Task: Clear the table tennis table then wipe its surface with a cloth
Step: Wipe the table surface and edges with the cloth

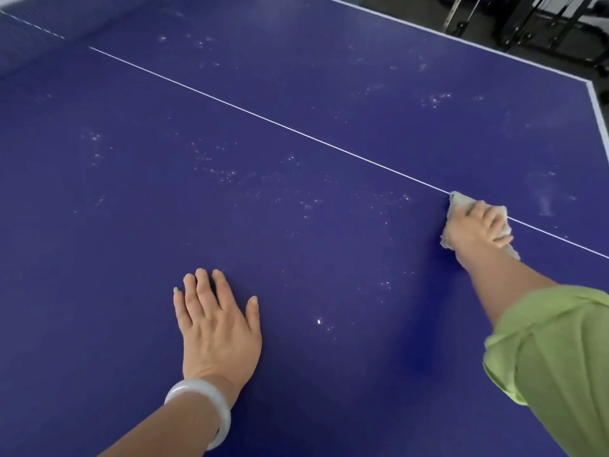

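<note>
The blue table tennis table fills the view, with a thin white centre line running from upper left to lower right. Whitish specks and smears dot its surface. My right hand reaches far out and presses a crumpled pale cloth onto the table right on the white line, fingers curled over the cloth. My left hand lies flat on the table near me, fingers straight and together, holding nothing. A white bangle sits on the left wrist.
The net shows blurred at the top left. The table's white-edged far corner is at the upper right. Beyond it stand dark metal frames on a dark floor.
</note>
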Demonstrator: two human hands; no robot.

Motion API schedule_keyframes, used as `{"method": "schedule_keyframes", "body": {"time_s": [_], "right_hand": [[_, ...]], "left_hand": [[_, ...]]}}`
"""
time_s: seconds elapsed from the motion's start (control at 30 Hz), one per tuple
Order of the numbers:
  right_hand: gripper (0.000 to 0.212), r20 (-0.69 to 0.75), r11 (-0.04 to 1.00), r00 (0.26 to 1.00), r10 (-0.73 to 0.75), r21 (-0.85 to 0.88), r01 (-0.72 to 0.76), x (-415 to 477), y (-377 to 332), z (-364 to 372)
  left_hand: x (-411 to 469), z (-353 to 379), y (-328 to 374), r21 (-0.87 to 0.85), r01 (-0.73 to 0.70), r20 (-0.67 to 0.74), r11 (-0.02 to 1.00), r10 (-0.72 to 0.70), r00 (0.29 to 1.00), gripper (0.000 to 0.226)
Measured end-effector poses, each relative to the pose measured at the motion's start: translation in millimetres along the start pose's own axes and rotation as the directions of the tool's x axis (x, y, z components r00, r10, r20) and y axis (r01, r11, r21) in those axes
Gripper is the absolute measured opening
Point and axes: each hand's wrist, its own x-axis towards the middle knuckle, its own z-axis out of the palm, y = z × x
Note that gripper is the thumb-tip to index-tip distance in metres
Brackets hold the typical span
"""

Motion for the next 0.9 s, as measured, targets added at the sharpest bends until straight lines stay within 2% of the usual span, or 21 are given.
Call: {"method": "schedule_keyframes", "body": {"time_s": [0.1, 0.17, 0.27, 0.3, 0.33, 0.37, 0.4, 0.47, 0.5, 0.53, 0.57, 0.6, 0.63, 0.67, 0.73, 0.8, 0.87, 0.9], "right_hand": [[0.060, 0.102, 0.969, 0.968, -0.231, -0.061, 0.238, -10.1, -67.2, 16.1], [0.056, 0.171, 0.897, 0.891, -0.420, -0.068, 0.436, -34.4, -100.6, 31.2], [0.055, 0.230, 0.656, 0.670, -0.705, -0.145, 0.740, -73.4, -102.0, 56.6], [0.057, 0.240, 0.560, 0.585, -0.774, -0.169, 0.811, -77.2, -88.7, 59.6], [0.059, 0.252, 0.501, 0.537, -0.805, -0.194, 0.843, -73.1, -72.8, 56.6], [0.063, 0.261, 0.490, 0.541, -0.800, -0.239, 0.839, -62.0, -55.7, 49.6], [0.067, 0.240, 0.537, 0.603, -0.761, -0.289, 0.793, -47.3, -37.7, 39.8], [0.065, 0.081, 0.745, 0.813, -0.576, -0.357, 0.564, -19.2, 6.1, 18.1], [0.060, -0.028, 0.885, 0.916, -0.401, -0.269, 0.379, -15.9, 26.2, 7.9], [0.057, -0.113, 0.967, 0.965, -0.235, -0.130, 0.220, -16.7, 42.2, 1.4], [0.057, -0.139, 0.993, 0.984, -0.113, -0.039, 0.109, -27.1, 48.3, -1.2], [0.057, -0.162, 0.998, 0.985, -0.054, -0.037, 0.049, -42.4, 47.2, 2.0], [0.056, -0.181, 0.998, 0.982, -0.048, -0.053, 0.039, -58.1, 40.2, 10.2], [0.055, -0.171, 0.991, 0.978, -0.116, -0.092, 0.102, -76.8, 28.5, 20.2], [0.054, -0.107, 0.912, 0.911, -0.398, -0.154, 0.380, -118.8, 2.2, 43.2], [0.057, 0.017, 0.711, 0.727, -0.687, -0.191, 0.676, -160.6, -9.8, 67.5], [0.060, 0.147, 0.510, 0.532, -0.834, -0.161, 0.845, -178.6, 0.3, 66.7], [0.060, 0.173, 0.474, 0.498, -0.850, -0.160, 0.866, -171.4, 12.9, 59.7]], "left_hand": [[1.5, 2.3, -0.3, 0.017, 0.000, -0.008, 1.000, 0.000, 1.000, 0.082], [1.3, 2.6, -0.3, 0.033, -0.002, -0.001, 0.999, 0.002, 1.000, 0.082], [1.3, 1.4, -0.3, 0.032, 0.004, -0.001, 0.999, -0.004, 1.000, 0.082], [1.4, 1.2, 0.1, 0.029, 0.008, 0.001, 1.000, -0.009, 1.000, 0.082], [1.4, 1.6, 0.3, 0.026, 0.010, 0.000, 1.000, -0.010, 1.000, 0.082], [1.6, 2.1, 0.4, 0.022, 0.009, -0.007, 1.000, -0.009, 1.000, 0.082], [1.4, 2.8, 0.2, 0.016, 0.010, -0.014, 1.000, -0.009, 1.000, 0.081], [1.3, 3.5, 0.1, 0.004, 0.009, -0.025, 1.000, -0.009, 1.000, 0.080], [1.4, 4.0, 0.2, 0.003, 0.010, -0.029, 1.000, -0.010, 1.000, 0.080], [1.4, 4.7, 0.1, 0.004, 0.014, -0.030, 1.000, -0.014, 0.999, 0.080], [1.2, 5.5, -0.4, 0.004, 0.019, -0.026, 1.000, -0.018, 0.999, 0.079], [1.2, 6.4, -0.6, 0.000, 0.021, -0.025, 1.000, -0.021, 0.999, 0.077], [1.3, 7.3, -0.9, -0.004, 0.024, -0.032, 1.000, -0.024, 0.999, 0.074], [1.3, 7.7, -1.1, -0.007, 0.027, -0.038, 1.000, -0.027, 0.999, 0.070], [0.9, 7.0, -0.9, -0.001, 0.032, -0.034, 0.999, -0.032, 0.999, 0.073], [0.4, 6.1, -0.6, 0.005, 0.032, -0.034, 0.999, -0.031, 0.999, 0.072], [0.5, 6.5, -0.8, 0.005, 0.026, -0.036, 1.000, -0.025, 0.999, 0.071], [0.3, 6.6, -1.0, 0.001, 0.025, -0.036, 1.000, -0.025, 0.999, 0.071]]}}
